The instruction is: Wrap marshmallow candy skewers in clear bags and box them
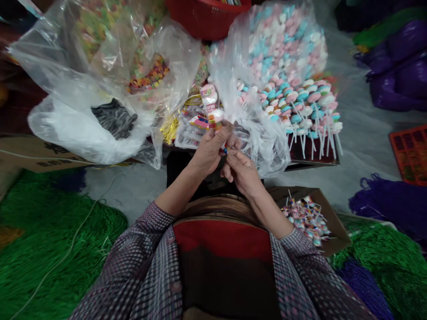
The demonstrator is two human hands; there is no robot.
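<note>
A lollipop in a printed clear wrapper (210, 100) points away from me, with pink candy at its top and striped orange and yellow candy lower down. My left hand (210, 151) is closed around its lower part. Just to the right, my right hand (243, 171) pinches the gathered bottom end of the wrapper, where a small blue bit shows between the fingertips. The stick is hidden by my fingers. Beyond my hands lie a stack of flat printed wrappers (190, 135) and gold twist ties (170, 129).
Macaron-shaped lollipops on white sticks (305, 106) lie at the table's right. Clear bags of pastel candies (283, 40) and gummy rings (100, 26) stand behind, near a red basket (207, 18). A cardboard box (328, 209) of wrapped lollipops sits lower right. Green cord (60, 231) covers the floor.
</note>
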